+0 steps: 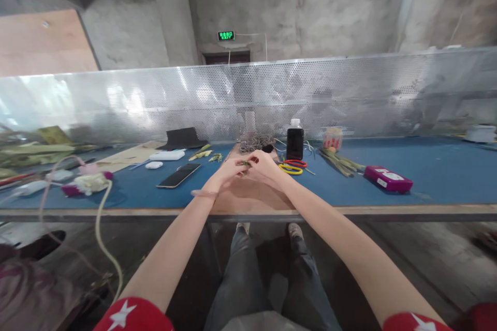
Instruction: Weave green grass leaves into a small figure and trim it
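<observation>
My left hand [230,170] and my right hand [263,166] meet above a brown board [252,196] at the front of the table. The fingers of both are pinched around a small green piece of plant [244,163], like a strip of leaf or stalk; its exact shape is too small to tell. Just behind the hands lies a tangled heap of grey-brown twisted strands [256,142]. Right of my right hand are a red loop [295,163] and a yellow loop [290,169], which look like tool handles.
A phone [295,144] leans upright on a bottle. Rightward are a printed cup [333,137], green stalks [341,163] and a purple box [388,179]. Leftward lie another phone [179,175], a white case [166,155] and a corded power strip [87,183]. A perforated metal panel [155,103] stands behind.
</observation>
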Motion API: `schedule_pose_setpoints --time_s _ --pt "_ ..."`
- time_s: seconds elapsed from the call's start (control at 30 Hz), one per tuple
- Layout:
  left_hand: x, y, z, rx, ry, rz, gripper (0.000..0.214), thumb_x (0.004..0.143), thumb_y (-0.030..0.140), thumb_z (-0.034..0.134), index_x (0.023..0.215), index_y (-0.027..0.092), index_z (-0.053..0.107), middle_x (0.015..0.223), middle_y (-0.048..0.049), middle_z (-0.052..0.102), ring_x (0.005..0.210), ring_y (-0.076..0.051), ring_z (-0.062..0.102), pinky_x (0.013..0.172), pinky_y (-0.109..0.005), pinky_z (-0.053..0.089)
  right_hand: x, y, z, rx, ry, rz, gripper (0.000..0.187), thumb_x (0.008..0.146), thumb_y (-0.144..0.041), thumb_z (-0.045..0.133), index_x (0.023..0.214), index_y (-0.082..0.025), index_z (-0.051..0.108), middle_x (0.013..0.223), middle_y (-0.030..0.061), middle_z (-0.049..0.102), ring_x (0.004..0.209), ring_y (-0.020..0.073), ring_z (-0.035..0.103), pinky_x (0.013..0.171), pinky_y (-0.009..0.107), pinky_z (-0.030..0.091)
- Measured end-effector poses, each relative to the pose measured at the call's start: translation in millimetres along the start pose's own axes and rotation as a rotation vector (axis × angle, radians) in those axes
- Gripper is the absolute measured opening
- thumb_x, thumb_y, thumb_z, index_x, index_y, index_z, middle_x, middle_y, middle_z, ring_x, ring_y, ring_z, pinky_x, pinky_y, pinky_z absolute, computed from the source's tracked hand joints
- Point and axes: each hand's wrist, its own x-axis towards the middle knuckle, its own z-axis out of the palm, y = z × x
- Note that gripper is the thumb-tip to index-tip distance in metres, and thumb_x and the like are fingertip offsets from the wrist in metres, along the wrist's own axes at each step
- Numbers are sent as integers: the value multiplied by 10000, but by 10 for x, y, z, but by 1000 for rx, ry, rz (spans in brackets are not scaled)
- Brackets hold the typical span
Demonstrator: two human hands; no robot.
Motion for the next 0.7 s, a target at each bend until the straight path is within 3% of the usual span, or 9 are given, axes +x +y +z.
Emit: schedule_pose_setpoints --time_s 0.17,0.47,0.7 --pt "-4 14 -2 -4 -5 6 363 633 302 609 965 157 615 740 -50 611 596 -104 540 563 -219 425 11 19 22 -33 -21 -54 119 713 -88 503 699 -125 615 706 43 576 698 129 479 683 246 370" --pt "-22 58 20 69 5 26 275 620 256 592 861 136 641 697 -46 616 615 -120 548 569 -224 424 -13 61 83 -165 -47 -232 153 766 -106 456 786 -108 608 799 74 552 810 169 459 789 303 349" --pt "-33 56 18 31 24 24 365 629 296 612 964 152 619 670 -32 599 585 -108 533 549 -218 405 -21 4 50 92 67 -34 138 717 -72 470 763 -132 585 780 42 565 732 126 503 707 261 413"
